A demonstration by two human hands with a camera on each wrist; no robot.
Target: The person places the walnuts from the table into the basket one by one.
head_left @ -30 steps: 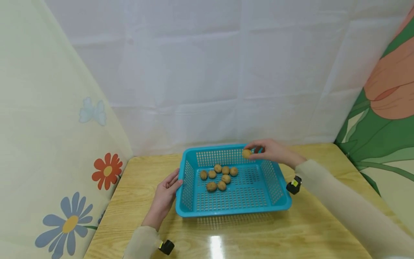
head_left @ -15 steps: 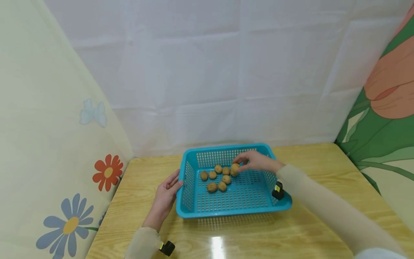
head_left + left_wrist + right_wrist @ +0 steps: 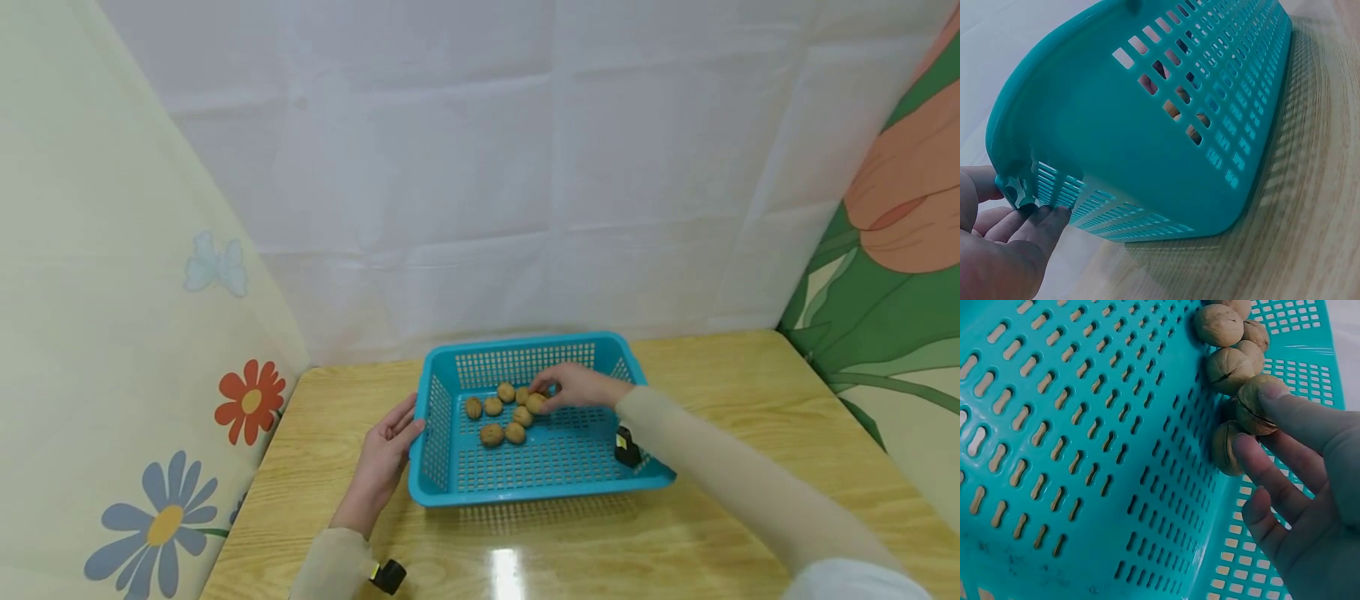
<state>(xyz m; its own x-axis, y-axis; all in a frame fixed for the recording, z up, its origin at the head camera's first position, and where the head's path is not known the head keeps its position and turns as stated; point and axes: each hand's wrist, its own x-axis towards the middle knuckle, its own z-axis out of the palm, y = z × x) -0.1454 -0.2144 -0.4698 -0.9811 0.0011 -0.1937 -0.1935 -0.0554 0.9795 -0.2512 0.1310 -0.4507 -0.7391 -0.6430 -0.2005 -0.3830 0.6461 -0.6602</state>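
Observation:
A blue plastic basket [image 3: 543, 495] with slotted walls sits on the table. My left hand [image 3: 382, 458] holds its left side, thumb at the rim and fingers against the outer wall in the left wrist view. Inside, my right hand [image 3: 579, 387] pinches a walnut [image 3: 1252, 405] between thumb and fingers. That walnut sits close over other walnuts in the right wrist view; one walnut [image 3: 1227, 449] lies right by the fingertips. Several walnuts lie loosely grouped on the basket floor, among them a darker one [image 3: 491, 435] toward the front.
The wooden table [image 3: 360, 383] runs out around the basket. A white sheet [image 3: 420, 167] hangs behind it, and flower-printed panels [image 3: 165, 525] stand at the sides. A small black camera [image 3: 627, 448] is worn on the right wrist, over the basket's right part.
My right hand has moved left and down from the basket's back right corner, carrying the pinched walnut to the grouped walnuts. The left hand stays on the basket.

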